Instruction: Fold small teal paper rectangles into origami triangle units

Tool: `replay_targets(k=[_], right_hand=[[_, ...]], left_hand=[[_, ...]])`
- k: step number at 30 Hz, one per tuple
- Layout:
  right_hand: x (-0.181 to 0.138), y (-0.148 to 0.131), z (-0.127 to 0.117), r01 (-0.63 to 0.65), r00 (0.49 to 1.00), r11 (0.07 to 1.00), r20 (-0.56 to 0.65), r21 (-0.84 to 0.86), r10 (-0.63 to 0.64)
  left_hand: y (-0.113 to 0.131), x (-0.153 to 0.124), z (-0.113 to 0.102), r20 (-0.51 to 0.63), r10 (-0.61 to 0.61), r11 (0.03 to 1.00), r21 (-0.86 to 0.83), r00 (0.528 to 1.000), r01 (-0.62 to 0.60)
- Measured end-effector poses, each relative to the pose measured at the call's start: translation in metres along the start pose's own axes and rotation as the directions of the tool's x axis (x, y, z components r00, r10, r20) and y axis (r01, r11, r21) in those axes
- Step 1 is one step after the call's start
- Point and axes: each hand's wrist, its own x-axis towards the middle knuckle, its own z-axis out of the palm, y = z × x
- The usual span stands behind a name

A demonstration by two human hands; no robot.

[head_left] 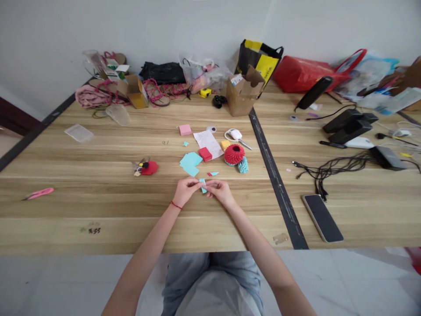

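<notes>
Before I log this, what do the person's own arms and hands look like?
The left hand and right hand are gloveless, and the arms are bare, with no sleeves in view. A thin red bracelet circles the left wrist; the right wrist shows none.

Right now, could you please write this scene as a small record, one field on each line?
Left hand: pinching a blue slip
Right hand: holding the same slip
Just beyond hands: blue sheets, red and blue piece
Farther: red pad, at least partly on a white sheet
Right of pad: red ball beside a blue model
Far left: pink tool
Right, past black strip: phone, screen dark
</notes>
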Motion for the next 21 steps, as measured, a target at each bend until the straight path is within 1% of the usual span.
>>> replay_targets(k=[14, 21], right_hand=[[-0.0001, -0.0002, 0.0005, -0.001, 1.000, 1.000, -0.008, 0.003, 0.001], [-0.0015, -0.0027, 0.0001, -0.012, 1.000, 1.000, 0.000, 0.006, 0.012]], left_hand=[[-0.0025, 0.0001, -0.0010, 0.010, 0.045, 0.998, 0.032, 0.999, -0.045], [-0.0016, 0.0001, -0.0021, 0.031, 0.041, 0.999, 0.024, 0.999, -0.042]])
